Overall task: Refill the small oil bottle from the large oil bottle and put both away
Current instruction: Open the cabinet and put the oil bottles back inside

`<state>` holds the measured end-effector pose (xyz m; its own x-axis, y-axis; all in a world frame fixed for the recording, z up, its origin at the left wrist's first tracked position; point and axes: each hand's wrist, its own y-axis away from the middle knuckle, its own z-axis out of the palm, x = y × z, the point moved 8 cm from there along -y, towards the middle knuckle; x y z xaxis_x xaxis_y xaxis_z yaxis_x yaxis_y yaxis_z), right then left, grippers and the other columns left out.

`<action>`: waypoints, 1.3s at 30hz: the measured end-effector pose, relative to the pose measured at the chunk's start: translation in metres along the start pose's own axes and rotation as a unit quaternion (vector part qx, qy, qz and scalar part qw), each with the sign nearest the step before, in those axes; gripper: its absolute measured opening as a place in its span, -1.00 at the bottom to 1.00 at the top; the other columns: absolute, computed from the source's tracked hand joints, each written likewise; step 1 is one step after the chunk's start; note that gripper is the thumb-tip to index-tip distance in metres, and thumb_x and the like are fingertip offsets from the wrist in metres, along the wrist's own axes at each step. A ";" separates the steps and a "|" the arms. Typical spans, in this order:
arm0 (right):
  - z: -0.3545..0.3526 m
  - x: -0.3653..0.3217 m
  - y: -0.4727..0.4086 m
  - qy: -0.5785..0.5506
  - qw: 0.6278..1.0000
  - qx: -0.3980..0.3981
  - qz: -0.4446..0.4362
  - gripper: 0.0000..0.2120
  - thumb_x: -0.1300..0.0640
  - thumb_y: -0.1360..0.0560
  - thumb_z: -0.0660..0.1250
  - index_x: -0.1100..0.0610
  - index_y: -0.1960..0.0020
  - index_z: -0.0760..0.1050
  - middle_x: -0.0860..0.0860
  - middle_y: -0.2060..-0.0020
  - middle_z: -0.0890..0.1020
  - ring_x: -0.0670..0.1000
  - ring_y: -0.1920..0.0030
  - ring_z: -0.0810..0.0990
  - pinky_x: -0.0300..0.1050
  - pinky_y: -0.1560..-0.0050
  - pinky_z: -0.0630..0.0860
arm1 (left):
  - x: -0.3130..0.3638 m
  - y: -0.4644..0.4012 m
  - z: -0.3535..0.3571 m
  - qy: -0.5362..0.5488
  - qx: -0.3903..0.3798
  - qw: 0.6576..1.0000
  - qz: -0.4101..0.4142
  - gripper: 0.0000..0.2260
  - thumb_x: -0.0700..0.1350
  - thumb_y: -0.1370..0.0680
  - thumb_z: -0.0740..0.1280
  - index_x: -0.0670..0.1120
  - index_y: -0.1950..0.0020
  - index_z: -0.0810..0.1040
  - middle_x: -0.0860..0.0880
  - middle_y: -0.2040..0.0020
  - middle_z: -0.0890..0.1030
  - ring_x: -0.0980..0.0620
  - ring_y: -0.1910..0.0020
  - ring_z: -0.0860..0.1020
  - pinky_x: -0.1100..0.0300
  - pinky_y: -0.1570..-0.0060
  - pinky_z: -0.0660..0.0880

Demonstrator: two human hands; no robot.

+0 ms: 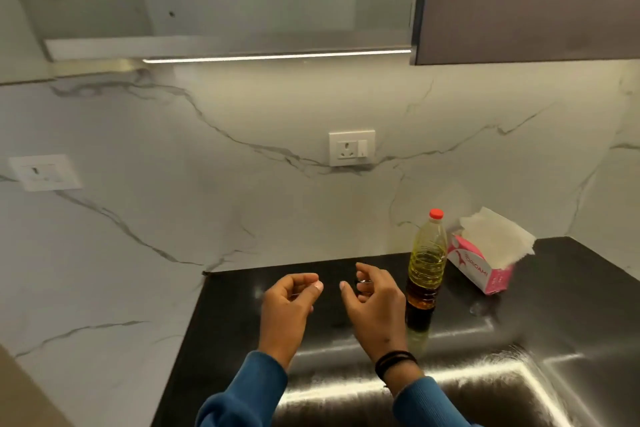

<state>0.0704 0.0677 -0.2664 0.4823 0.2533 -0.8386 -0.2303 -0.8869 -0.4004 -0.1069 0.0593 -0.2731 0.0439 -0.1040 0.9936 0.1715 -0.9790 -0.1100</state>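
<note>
A tall clear plastic oil bottle (426,263) with a red cap and yellow oil stands upright on the black counter (242,305), near the back wall. My right hand (372,305) hovers just left of the bottle, fingers loosely curled and holding nothing. My left hand (287,305) hangs beside it over the counter, fingers also loosely curled and empty. Neither hand touches the bottle. I see no small oil bottle in this view.
A pink tissue box (485,263) with white tissue sticking out sits right of the bottle. A steel sink (485,374) fills the lower right. Marble backsplash with two sockets (351,148) rises behind. Wall cabinets (519,0) hang overhead.
</note>
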 end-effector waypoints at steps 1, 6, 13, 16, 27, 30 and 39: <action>-0.002 0.026 -0.011 0.004 1.000 -0.003 0.026 -0.57 0.10 -0.45 0.49 0.12 -0.28 0.52 -0.04 0.00 0.56 -0.13 0.07 0.58 -0.29 0.09 0.59 | -0.015 -0.013 0.017 0.001 -0.009 1.000 -0.012 -0.88 -0.20 -0.54 0.44 -0.05 -0.07 0.66 0.00 0.05 0.70 0.05 0.00 0.67 0.27 0.11 0.59; 0.002 0.125 -0.049 0.037 0.989 -0.058 0.129 -0.40 0.12 -0.42 0.51 0.09 -0.41 0.40 -0.02 -0.09 0.53 -0.11 -0.01 0.53 -0.23 -0.03 0.54 | -0.094 -0.068 0.081 -0.008 -0.040 0.996 -0.078 -0.68 -0.27 -0.49 0.49 -0.02 -0.19 0.58 -0.05 -0.16 0.62 0.03 -0.17 0.60 0.26 -0.06 0.55; 0.041 0.206 -0.069 0.098 0.964 -0.156 0.191 -0.28 0.09 -0.41 0.48 0.04 -0.50 0.27 0.00 -0.31 0.48 -0.02 -0.30 0.48 -0.15 -0.26 0.48 | -0.179 -0.118 0.127 -0.058 -0.059 0.986 -0.147 -0.39 -0.33 -0.40 0.54 -0.05 -0.39 0.46 -0.03 -0.28 0.54 0.01 -0.28 0.52 0.08 -0.30 0.48; 0.059 0.226 -0.074 0.114 0.957 -0.179 0.200 -0.34 0.10 -0.39 0.44 0.02 -0.46 0.33 -0.01 -0.30 0.51 0.00 -0.31 0.49 -0.10 -0.28 0.48 | -0.198 -0.130 0.136 -0.095 -0.073 0.982 -0.144 -0.40 -0.25 -0.30 0.62 0.07 -0.27 0.53 0.04 -0.19 0.64 0.07 -0.20 0.60 0.09 -0.25 0.54; 0.082 0.230 -0.079 0.082 0.965 -0.186 0.166 -0.56 0.33 -0.39 0.34 -0.09 -0.15 0.54 -0.12 -0.02 0.63 -0.13 -0.07 0.60 -0.31 -0.06 0.49 | -0.207 -0.139 0.140 -0.124 -0.062 0.985 -0.102 -0.50 -0.22 -0.23 0.65 0.05 -0.12 0.65 0.12 0.05 0.73 0.21 -0.01 0.67 0.10 -0.18 0.59; 0.079 0.213 -0.080 0.061 0.972 -0.180 0.136 -0.57 0.31 -0.40 0.36 -0.13 -0.14 0.52 -0.14 0.00 0.61 -0.17 -0.05 0.58 -0.31 -0.07 0.51 | -0.185 -0.136 0.132 -0.123 -0.053 0.988 -0.073 -0.49 -0.20 -0.24 0.65 0.08 -0.14 0.65 0.14 0.03 0.73 0.23 -0.03 0.66 0.17 -0.16 0.58; 0.041 0.064 -0.089 -0.021 0.988 -0.136 -0.072 -0.59 0.11 -0.38 0.48 -0.19 -0.16 0.49 -0.21 0.02 0.61 -0.18 -0.04 0.59 -0.18 -0.05 0.58 | -0.033 -0.105 0.069 -0.098 -0.001 0.992 0.077 -0.53 -0.13 -0.24 0.68 0.18 -0.07 0.65 0.27 0.04 0.70 0.32 -0.03 0.61 0.47 0.04 0.50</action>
<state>0.0872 0.1792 -0.2998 0.4569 0.3953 -0.7969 0.0768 -0.9100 -0.4074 -0.0582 0.1779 -0.2962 0.2601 -0.2158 0.9411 0.1456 -0.9548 -0.2592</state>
